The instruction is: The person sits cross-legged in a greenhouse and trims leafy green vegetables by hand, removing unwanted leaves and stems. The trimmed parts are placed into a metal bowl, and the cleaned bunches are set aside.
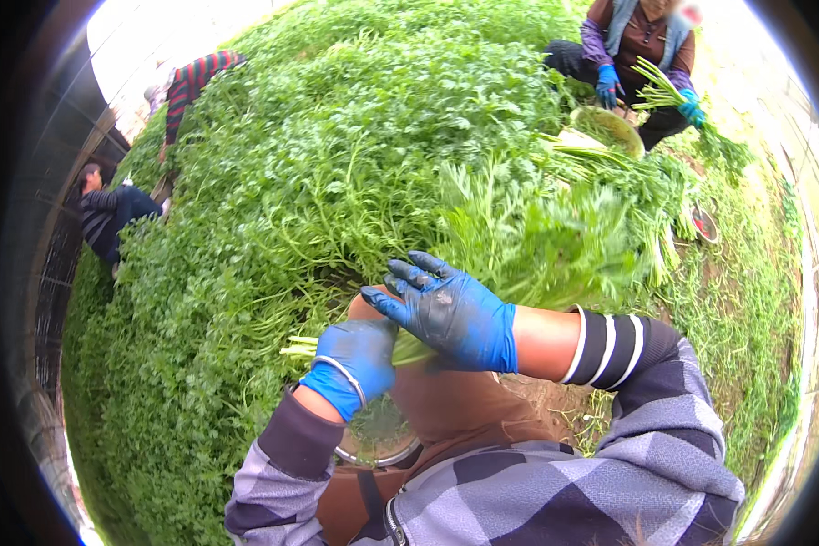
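My left hand (355,362), in a blue glove with a light band at the wrist, is closed around a bunch of green leafy stalks. Pale cut stem ends (299,347) stick out past its left side. My right hand (454,314), in a dirt-darkened blue glove, has its fingers apart and lies over or against the stalks just beyond the left hand. Blurred feathery leaves (553,252) spread beyond it to the upper right, seemingly the bunch's tops. Below my hands, a round rimmed container (382,454) holds bits of greenery, partly hidden by my left arm.
Dense leafy plants (246,205) fill the ground ahead and left. At upper right a gloved co-worker (645,41) holds stalks beside a basin (611,130). Cut bunches (665,252) lie nearby, near a small bowl (705,224). Two people (119,208) are at the left edge.
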`<state>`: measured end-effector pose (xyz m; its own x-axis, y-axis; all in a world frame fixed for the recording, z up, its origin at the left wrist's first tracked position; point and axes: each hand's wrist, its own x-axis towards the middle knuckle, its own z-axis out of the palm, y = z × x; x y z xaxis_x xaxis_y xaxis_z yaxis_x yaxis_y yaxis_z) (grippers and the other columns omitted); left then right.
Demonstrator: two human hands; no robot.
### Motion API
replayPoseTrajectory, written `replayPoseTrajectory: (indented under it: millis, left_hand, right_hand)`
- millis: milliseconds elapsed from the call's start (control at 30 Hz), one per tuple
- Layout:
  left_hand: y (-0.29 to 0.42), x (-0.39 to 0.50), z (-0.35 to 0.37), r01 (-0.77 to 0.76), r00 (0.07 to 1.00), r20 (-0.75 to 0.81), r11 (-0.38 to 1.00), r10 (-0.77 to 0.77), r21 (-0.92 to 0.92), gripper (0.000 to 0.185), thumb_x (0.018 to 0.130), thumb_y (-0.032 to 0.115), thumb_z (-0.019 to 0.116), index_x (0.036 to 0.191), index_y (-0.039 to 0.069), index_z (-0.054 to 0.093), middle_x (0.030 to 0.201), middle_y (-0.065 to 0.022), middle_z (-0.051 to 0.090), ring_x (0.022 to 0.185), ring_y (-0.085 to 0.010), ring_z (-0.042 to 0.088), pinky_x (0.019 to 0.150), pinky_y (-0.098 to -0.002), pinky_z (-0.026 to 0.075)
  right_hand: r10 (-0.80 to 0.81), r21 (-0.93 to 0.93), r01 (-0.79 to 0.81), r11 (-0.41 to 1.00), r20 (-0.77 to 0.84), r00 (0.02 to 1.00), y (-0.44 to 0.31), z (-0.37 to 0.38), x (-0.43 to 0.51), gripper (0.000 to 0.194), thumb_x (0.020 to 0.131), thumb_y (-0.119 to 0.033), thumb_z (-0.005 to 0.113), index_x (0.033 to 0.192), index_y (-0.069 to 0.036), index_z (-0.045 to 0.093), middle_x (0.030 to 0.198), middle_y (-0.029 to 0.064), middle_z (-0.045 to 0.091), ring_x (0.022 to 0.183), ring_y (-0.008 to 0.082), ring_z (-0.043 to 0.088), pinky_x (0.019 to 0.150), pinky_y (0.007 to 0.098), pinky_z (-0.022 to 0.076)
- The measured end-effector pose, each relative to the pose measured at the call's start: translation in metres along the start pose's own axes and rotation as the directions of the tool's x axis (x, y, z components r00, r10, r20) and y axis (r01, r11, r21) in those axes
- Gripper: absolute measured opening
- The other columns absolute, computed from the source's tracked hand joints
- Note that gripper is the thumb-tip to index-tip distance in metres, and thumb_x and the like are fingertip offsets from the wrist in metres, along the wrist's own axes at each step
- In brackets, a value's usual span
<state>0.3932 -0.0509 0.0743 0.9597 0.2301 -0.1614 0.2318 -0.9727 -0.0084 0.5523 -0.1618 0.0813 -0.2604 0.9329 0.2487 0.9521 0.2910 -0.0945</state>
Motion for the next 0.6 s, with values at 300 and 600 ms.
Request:
replayPoseTrajectory:
  millis: [300,600]
  left_hand:
    - [0.071,0.084,0.027,-0.290,0.952,0.105,0.957,0.286,0.023,0.031,0.070,0.010,0.059,0.101,0.011,0.061,0.076,-0.0089,0.065,0.071,-0.0270,0.065,0.060,-0.0387,0.048]
    - [0.077,0.162,-0.004,-0.306,0.916,-0.323,0.935,0.238,-0.178,0.077,0.070,0.028,0.070,0.138,0.009,0.039,0.127,-0.0147,0.051,0.118,-0.0299,0.049,0.105,-0.0446,0.030]
  right_hand:
    - [0.302,0.702,-0.397,0.591,0.264,0.916,0.041,0.088,-0.117,0.057,0.070,-0.032,0.072,0.120,-0.013,0.052,0.093,0.0171,0.064,0.089,0.0359,0.062,0.077,0.0434,0.0491]
    - [0.569,0.162,-0.679,0.716,0.428,0.702,0.182,0.017,-0.186,0.027,0.075,-0.019,0.060,0.100,-0.009,0.059,0.093,0.0164,0.065,0.089,0.0346,0.063,0.077,0.0441,0.0507]
